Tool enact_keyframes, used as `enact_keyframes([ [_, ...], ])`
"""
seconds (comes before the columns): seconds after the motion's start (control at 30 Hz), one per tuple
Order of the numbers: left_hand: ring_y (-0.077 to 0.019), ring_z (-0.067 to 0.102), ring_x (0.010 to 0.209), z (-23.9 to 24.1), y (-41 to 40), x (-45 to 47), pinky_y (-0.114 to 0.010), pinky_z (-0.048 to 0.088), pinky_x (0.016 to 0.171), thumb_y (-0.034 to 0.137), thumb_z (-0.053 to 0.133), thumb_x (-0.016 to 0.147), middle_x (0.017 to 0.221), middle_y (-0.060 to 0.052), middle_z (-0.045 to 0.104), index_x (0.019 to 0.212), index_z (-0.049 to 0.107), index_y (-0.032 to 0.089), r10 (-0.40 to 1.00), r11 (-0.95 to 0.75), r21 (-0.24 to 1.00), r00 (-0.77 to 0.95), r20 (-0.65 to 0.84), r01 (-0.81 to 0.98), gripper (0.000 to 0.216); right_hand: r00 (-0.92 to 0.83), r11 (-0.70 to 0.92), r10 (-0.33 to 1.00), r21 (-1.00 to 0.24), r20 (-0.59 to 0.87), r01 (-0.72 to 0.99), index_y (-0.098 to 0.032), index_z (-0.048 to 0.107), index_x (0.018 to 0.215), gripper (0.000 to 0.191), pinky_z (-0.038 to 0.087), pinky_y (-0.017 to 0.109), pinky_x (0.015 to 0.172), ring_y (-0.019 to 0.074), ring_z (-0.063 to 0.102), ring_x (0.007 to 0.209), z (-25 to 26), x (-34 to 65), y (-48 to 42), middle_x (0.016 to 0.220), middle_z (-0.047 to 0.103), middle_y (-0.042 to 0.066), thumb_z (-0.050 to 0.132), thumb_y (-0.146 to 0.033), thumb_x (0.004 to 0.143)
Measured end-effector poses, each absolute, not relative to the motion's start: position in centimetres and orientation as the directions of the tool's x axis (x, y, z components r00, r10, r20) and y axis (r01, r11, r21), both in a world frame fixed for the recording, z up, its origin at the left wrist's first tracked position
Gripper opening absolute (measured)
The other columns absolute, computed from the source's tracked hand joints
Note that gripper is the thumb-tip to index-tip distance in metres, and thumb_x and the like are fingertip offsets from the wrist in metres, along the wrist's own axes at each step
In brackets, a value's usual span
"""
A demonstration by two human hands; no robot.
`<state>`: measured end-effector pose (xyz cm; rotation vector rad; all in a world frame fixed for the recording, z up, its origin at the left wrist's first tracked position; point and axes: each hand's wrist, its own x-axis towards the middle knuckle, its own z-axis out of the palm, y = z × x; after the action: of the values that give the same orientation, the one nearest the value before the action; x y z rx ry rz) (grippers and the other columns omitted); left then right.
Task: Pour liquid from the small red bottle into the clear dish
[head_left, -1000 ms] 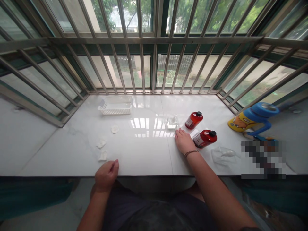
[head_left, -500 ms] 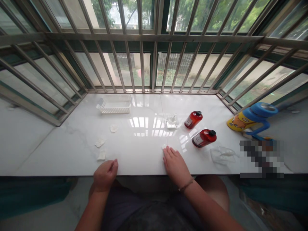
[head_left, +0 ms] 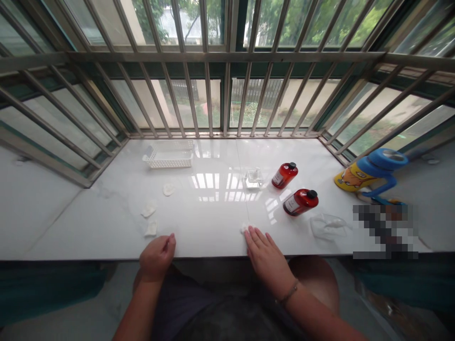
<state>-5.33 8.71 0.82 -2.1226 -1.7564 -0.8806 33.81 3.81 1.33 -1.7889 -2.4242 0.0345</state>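
My right hand lies palm down near the counter's front edge, its fingers stretched over a small white cotton pad. Only one edge of the pad shows beyond the fingertips. My left hand rests at the front edge as a loose fist, with nothing seen in it. Just beyond the fist are a folded white pad and a crumpled white pad. A round cotton pad lies farther back.
Two red bottles with black caps, one nearer and one farther, stand right of a clear glass container. A clear plastic packet lies nearby. A white basket and a blue-yellow flask stand farther out. Metal bars rise behind.
My right hand has slid a little toward me and to the right, and the cotton pad under its fingertips has moved with it. My left fist has hardly moved.
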Motion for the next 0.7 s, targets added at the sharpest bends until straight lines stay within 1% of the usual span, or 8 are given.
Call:
enact_keyframes([
  [0.1,-0.0173,0.055,0.062,0.7,8.7,-5.4,-0.032,0.034,0.063,0.034,0.059,0.105,0.062,-0.001,0.059,0.067,0.058,0.023,0.805,-0.240,0.185,0.090,0.586,0.953,0.040,-0.119,0.121,0.992,-0.045,0.043,0.992,-0.010,0.054,0.158,0.053,0.043,0.054,0.122,0.0342,0.050,0.151,1.9,36.6,7.5,0.164,0.050,0.020,0.040,-0.020,0.109],
  [0.17,-0.0174,0.054,0.061,0.6,8.7,-5.4,-0.032,0.033,0.063,0.035,0.058,0.105,0.061,-0.001,0.058,0.065,0.057,0.023,0.813,-0.220,0.190,0.073,0.577,0.957,0.042,-0.029,0.030,0.999,-0.037,0.021,0.999,-0.005,0.052,0.158,0.053,0.044,0.052,0.120,0.0348,0.050,0.152,2.6,38.2,10.5,0.164,0.049,0.024,0.038,-0.022,0.110],
  [0.3,-0.0175,0.054,0.060,0.6,8.8,-5.3,-0.032,0.032,0.062,0.037,0.058,0.105,0.060,-0.001,0.058,0.064,0.058,0.023,0.823,-0.204,0.202,0.056,0.566,0.958,0.043,0.049,-0.048,0.998,-0.038,0.026,0.998,0.004,0.053,0.154,0.053,0.044,0.053,0.119,0.0378,0.052,0.150,3.5,38.4,15.3,0.159,0.050,0.033,0.034,-0.021,0.111],
  [0.37,-0.0175,0.054,0.060,0.7,8.8,-5.3,-0.032,0.032,0.061,0.036,0.058,0.104,0.060,-0.001,0.059,0.063,0.058,0.023,0.823,-0.208,0.216,0.052,0.566,0.954,0.043,0.034,-0.032,0.999,-0.050,0.027,0.998,0.006,0.052,0.153,0.053,0.043,0.054,0.120,0.0390,0.051,0.150,3.5,36.1,15.7,0.159,0.049,0.035,0.033,-0.021,0.111],
  [0.43,-0.0175,0.054,0.061,0.8,8.8,-5.2,-0.032,0.033,0.062,0.036,0.058,0.104,0.060,-0.002,0.059,0.063,0.058,0.023,0.822,-0.210,0.229,0.045,0.568,0.950,0.043,-0.056,0.057,0.998,-0.075,0.023,0.996,0.002,0.051,0.155,0.053,0.042,0.051,0.122,0.0364,0.048,0.153,3.3,32.5,14.2,0.162,0.049,0.030,0.035,-0.022,0.112],
  [0.53,-0.0172,0.053,0.060,0.8,8.7,-5.1,-0.031,0.032,0.062,0.035,0.059,0.103,0.060,-0.001,0.058,0.063,0.057,0.023,0.820,-0.209,0.236,0.039,0.570,0.949,0.042,-0.310,0.310,0.951,-0.140,0.022,0.941,-0.015,0.052,0.159,0.050,0.037,0.044,0.129,0.0278,0.045,0.156,2.7,26.2,9.5,0.166,0.050,0.013,0.042,-0.027,0.112],
  [0.6,-0.0167,0.052,0.059,0.8,8.7,-5.1,-0.031,0.032,0.061,0.034,0.059,0.103,0.060,-0.001,0.057,0.063,0.055,0.023,0.820,-0.213,0.242,0.038,0.572,0.947,0.042,-0.539,0.551,0.834,-0.221,0.118,0.804,-0.013,0.050,0.161,0.052,0.036,0.049,0.129,0.0320,0.044,0.156,2.4,22.9,6.2,0.167,0.049,0.014,0.041,-0.033,0.113],
  [0.7,-0.0161,0.050,0.058,0.9,8.6,-5.2,-0.032,0.032,0.062,0.032,0.058,0.104,0.059,0.000,0.054,0.063,0.053,0.023,0.815,-0.232,0.255,0.045,0.577,0.939,0.043,-0.655,0.680,0.732,-0.260,0.185,0.686,-0.012,0.046,0.163,0.054,0.036,0.049,0.129,0.0314,0.043,0.157,2.2,20.9,3.2,0.168,0.047,0.013,0.040,-0.035,0.114],
])
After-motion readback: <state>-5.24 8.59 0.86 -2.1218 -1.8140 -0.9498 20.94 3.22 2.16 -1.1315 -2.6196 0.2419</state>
